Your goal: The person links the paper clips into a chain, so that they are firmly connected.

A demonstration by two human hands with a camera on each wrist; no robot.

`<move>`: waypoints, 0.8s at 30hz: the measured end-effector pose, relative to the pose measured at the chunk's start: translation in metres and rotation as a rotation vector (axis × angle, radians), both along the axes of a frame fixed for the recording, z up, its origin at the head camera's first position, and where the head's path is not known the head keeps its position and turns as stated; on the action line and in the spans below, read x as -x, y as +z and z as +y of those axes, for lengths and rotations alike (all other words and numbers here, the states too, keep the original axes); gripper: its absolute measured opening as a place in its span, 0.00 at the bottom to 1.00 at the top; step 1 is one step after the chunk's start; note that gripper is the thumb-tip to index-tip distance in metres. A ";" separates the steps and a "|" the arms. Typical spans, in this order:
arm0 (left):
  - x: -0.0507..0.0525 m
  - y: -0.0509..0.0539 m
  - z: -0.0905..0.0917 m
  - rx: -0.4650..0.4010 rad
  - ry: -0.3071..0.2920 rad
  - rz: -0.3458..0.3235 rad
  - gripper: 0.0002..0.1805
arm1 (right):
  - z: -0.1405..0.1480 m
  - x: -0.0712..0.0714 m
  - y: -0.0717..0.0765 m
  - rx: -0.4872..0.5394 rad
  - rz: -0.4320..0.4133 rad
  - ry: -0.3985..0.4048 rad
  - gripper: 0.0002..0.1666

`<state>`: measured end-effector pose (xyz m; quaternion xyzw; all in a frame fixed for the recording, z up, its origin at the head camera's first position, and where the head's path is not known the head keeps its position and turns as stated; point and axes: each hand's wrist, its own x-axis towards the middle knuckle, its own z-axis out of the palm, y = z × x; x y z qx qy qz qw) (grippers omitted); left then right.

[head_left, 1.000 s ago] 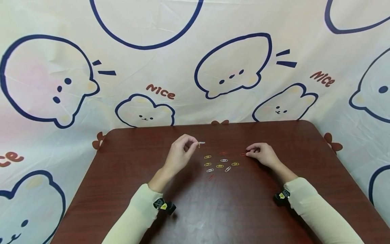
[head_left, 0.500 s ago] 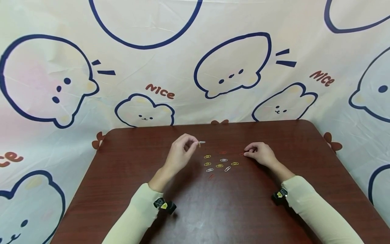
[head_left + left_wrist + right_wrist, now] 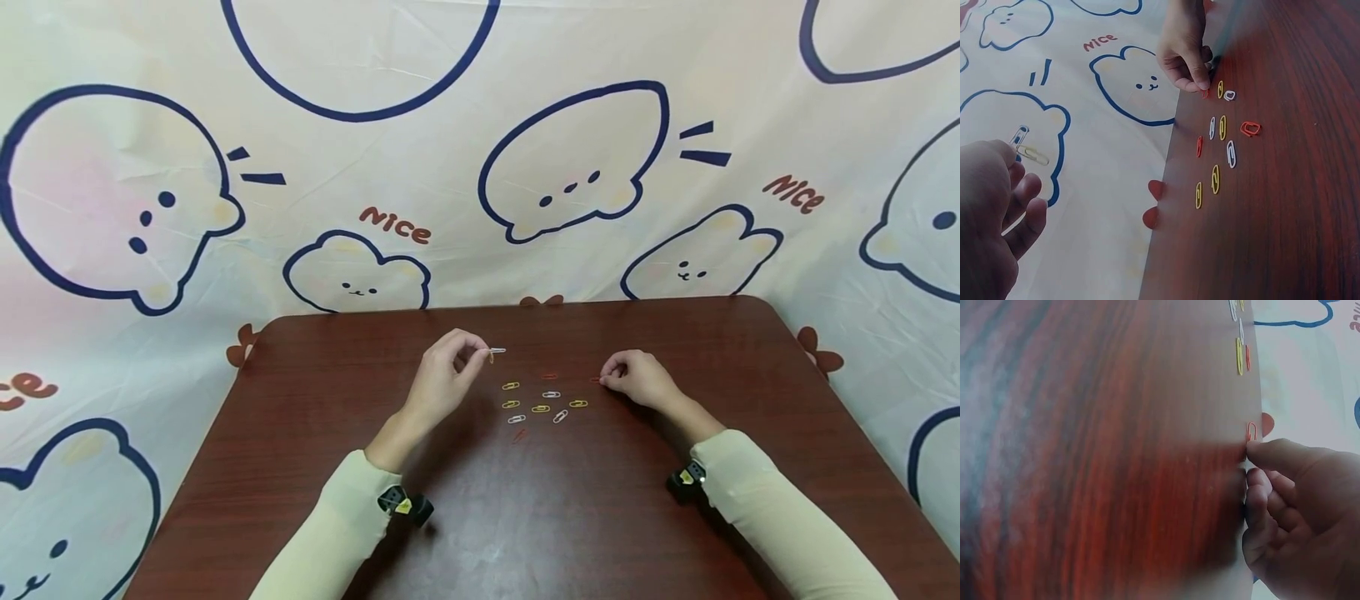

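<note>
R hand pinching a red clip; L hand holding white + yellow

Near: on the table, the nearest red clip is lying askew. Just beyond it, 3 loose white clips & 4 loose yellow clips are lying apart, w/ the far red clip behind them.

Mid, right of cluster: R hand is grasping its red clip by one end, thumb vs. finger; can't tell if clip is clear of the tabletop. Technique (my view): hold lightly near one tip so the loop is staying exposed; lift straight, no dragging, as thin wire is prob. slipping/rolling easily.

Far, left of cluster: L hand is pinching a white clip & a yellow clip at fingertips, off the table. They're meeting at an angle; linked or just touching, can't tell. Technique: keep this pinch firm, free ends pointing outward.

Looks: all slim bent-wire loops, coloured. Held red one is showing its rounded end past the thumb; rest is hidden. White is pointing rightward in head view, yellow is hanging down.

Farthest: patterned cloth is hanging behind.
</note>
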<state>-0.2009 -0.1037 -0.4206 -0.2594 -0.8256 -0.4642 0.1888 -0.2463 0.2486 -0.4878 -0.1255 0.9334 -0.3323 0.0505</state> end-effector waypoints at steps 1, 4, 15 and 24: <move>0.000 0.000 0.000 -0.002 0.001 0.005 0.02 | 0.000 0.000 0.001 -0.004 -0.008 0.004 0.05; 0.001 0.000 0.000 -0.007 0.002 0.010 0.02 | -0.001 -0.002 0.002 -0.014 -0.018 0.020 0.05; 0.001 -0.001 0.000 0.004 -0.001 -0.003 0.02 | 0.001 -0.002 0.008 0.081 -0.026 0.009 0.04; 0.000 0.001 0.003 0.006 -0.008 -0.016 0.03 | -0.005 -0.008 0.032 0.152 -0.020 0.006 0.02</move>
